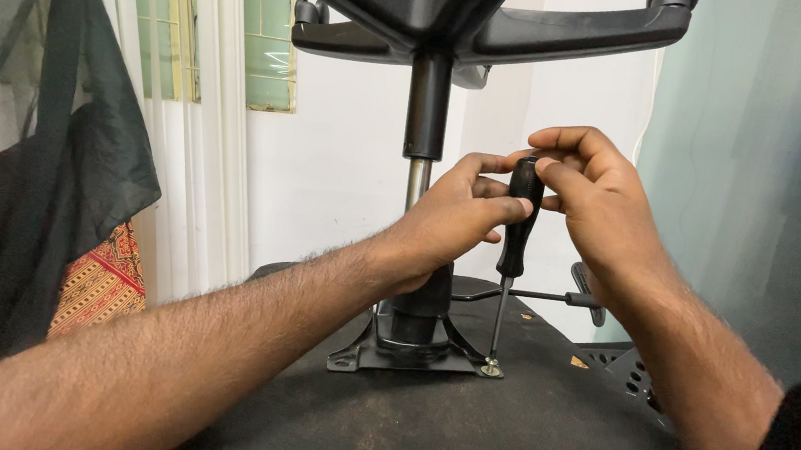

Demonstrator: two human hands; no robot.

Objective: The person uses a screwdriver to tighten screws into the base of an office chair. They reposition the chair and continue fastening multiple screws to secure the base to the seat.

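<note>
Both hands clamped on the black screwdriver (519,215): right hand (603,198) capping the top, left hand (454,215) steadying. Tip sitting in a screw (490,366) at the mounting plate (390,358) corner. Stiff, light tool; smooth handle probably slips, so best gripped high.

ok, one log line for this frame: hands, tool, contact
left hand: steadies screwdriver handle | right hand: grips handle top | tip: on screw at mounting plate corner | chair: upturned

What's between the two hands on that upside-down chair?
In the head view, the black screwdriver handle stands upright between the left hand and right hand; both touch it near its top.
</note>
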